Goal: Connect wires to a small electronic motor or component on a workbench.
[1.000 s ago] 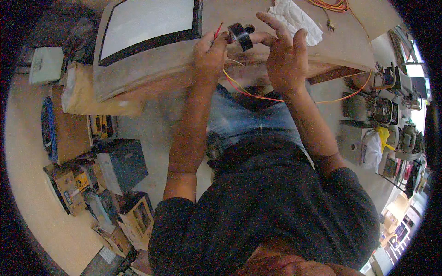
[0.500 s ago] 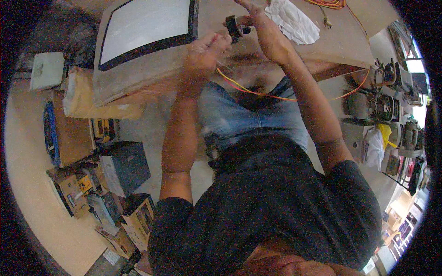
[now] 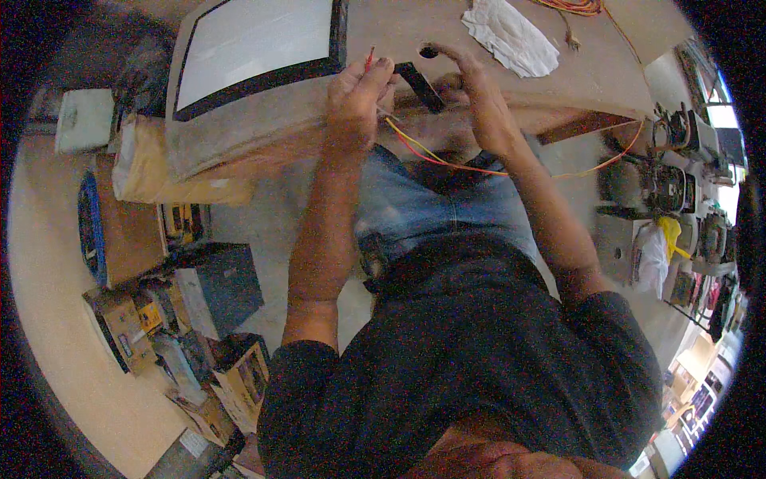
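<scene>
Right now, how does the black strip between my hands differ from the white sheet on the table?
The black strip is dark and narrow; the white sheet is pale and much broader.
The black strip looks straight and smooth, while the white sheet is wrinkled.
The black strip runs from your left hand toward your right hand; the white sheet lies on the table, untouched.
Both look thin.

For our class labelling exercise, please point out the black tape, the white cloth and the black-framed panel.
Black tape [image 3: 420, 86], head view: middle of its visible length.
White cloth [image 3: 512, 38], head view: its middle.
Black-framed panel [image 3: 257, 56], head view: its white face.
</scene>
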The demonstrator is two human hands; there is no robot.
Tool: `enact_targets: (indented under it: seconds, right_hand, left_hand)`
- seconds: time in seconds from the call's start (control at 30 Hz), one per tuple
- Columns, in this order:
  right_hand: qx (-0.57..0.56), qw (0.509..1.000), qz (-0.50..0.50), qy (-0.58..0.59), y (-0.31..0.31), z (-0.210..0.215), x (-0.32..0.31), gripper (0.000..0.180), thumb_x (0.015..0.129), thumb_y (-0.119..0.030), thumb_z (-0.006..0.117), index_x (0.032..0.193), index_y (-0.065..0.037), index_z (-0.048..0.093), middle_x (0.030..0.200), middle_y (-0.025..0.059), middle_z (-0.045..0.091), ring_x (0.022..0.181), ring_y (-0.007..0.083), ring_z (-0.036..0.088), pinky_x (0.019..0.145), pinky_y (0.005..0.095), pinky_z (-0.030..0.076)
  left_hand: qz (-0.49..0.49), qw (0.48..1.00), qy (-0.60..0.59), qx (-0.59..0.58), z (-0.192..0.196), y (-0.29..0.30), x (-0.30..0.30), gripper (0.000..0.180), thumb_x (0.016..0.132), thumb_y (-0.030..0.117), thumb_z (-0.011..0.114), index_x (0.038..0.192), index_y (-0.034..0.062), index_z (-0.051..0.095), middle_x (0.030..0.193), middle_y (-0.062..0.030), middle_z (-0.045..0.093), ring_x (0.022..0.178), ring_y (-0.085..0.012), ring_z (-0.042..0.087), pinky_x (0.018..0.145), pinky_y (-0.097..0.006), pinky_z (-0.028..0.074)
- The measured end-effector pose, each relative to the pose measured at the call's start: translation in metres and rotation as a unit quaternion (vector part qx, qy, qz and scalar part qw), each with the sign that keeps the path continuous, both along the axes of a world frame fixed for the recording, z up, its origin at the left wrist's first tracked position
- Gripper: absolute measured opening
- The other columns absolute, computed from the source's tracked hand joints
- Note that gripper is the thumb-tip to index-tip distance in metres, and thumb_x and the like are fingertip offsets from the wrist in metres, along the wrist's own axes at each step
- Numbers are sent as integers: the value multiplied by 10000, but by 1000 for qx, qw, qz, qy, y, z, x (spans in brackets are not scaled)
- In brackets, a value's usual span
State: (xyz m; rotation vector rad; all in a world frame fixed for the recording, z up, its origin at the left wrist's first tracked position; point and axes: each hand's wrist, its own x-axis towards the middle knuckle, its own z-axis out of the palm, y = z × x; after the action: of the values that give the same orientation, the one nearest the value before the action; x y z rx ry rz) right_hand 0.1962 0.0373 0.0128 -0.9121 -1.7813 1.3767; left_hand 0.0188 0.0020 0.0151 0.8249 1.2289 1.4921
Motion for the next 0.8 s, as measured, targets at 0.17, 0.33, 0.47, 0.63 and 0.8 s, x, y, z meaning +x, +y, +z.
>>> enact_targets:
  seconds: [0.17,0.33,0.47,0.63,0.8]
  right_hand:
    - [115,990,-47,-66,43,34,-25,611,947,-530,237,1351,-93,378,1218,185,532,1126,356,509,976,360,382]
    - [95,986,-7,139,11,59,-40,770,889,-667,196,1384,-101,360,1078,156,575,952,231,555,831,366,417]
    - [30,994,66,87,-27,22,-8,670,927,-597,245,1379,-115,354,1226,189,527,1104,326,536,946,384,409]
    - [-21,999,41,5,-7,-6,2,678,924,-600,254,1384,-110,346,1157,172,566,1040,270,562,915,377,427]
    - [-66,996,44,40,24,-1,-26,576,943,-486,373,1351,-80,393,1033,133,619,990,219,578,894,342,436]
  left_hand:
    - [-87,990,106,-12,13,-6,-9,245,883,277,585,921,35,601,725,13,545,606,-47,464,564,-218,411]
    - [-57,998,31,-17,-36,6,-24,217,897,269,557,908,53,577,697,23,530,575,-54,463,521,-212,398]
    - [-9,996,-86,28,-10,4,-1,159,901,234,549,843,86,545,638,48,470,506,-44,396,455,-212,304]
    - [-64,997,-39,12,-12,-7,-11,191,895,243,565,814,70,553,605,53,456,494,-42,375,454,-212,280]
    - [-68,998,2,-12,15,-13,-16,222,886,277,588,814,67,581,616,55,461,521,-44,380,474,-235,300]
